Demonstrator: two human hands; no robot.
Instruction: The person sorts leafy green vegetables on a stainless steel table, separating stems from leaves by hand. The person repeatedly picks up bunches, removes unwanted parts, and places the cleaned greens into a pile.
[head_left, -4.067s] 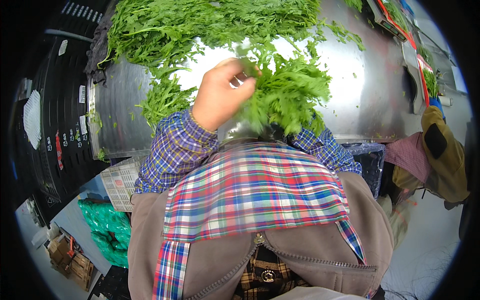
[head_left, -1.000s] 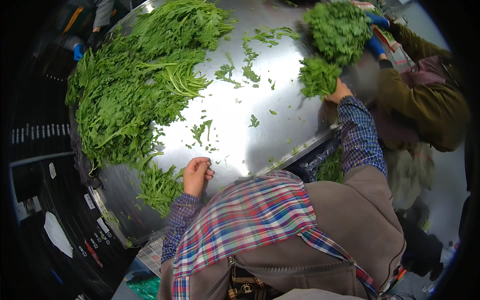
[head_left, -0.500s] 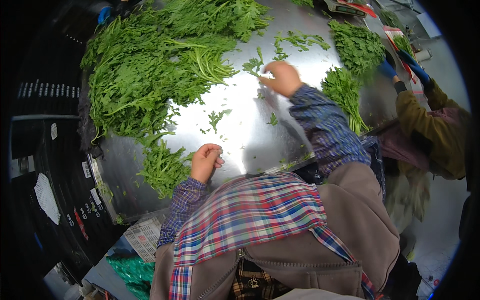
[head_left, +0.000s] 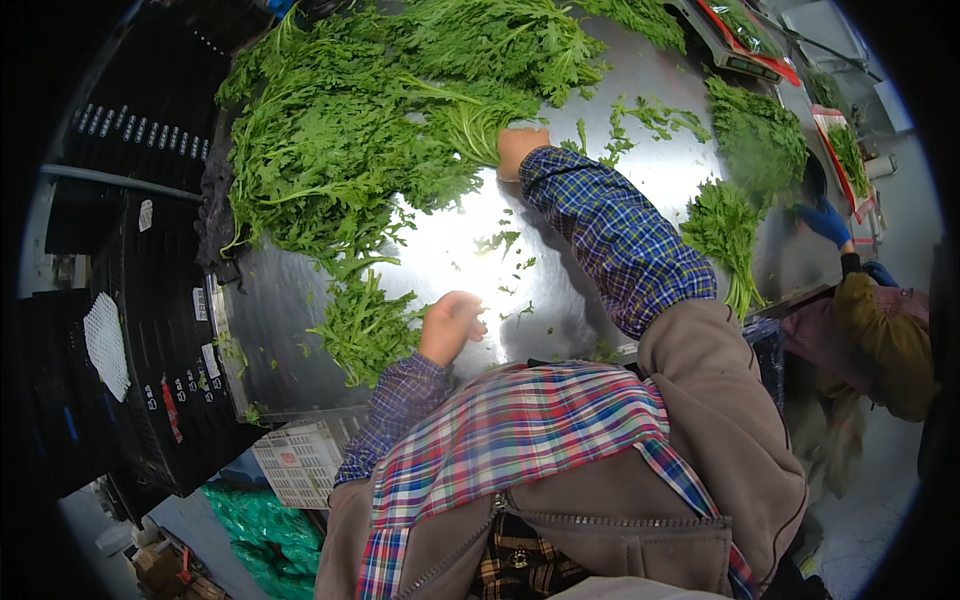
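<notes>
A large heap of chrysanthemum greens (head_left: 330,140) covers the far left of the metal table (head_left: 560,290). At the heap's right edge, where pale stems (head_left: 470,130) stick out, my right hand (head_left: 523,152) is closed on the stem ends; its fingertips are hidden. My left hand (head_left: 452,326), slightly blurred, hovers near the front edge with fingers curled and nothing visible in them. Just left of it lies a smaller pile of greens (head_left: 365,330). Loose leaf scraps (head_left: 498,241) are scattered between my hands.
Bunched greens (head_left: 725,235) lie to the right, stems toward me, with another bunch (head_left: 755,130) behind. A co-worker's blue-gloved hand (head_left: 825,222) is beside them. A scale (head_left: 735,55) stands far right. Black crates (head_left: 150,250) line the left; a white crate (head_left: 300,465) sits below the table edge.
My right hand has moved left from a loose sprig to the stems at the heap. My left hand stays near the small pile. The whole view has shifted, and the co-worker's arms have moved.
</notes>
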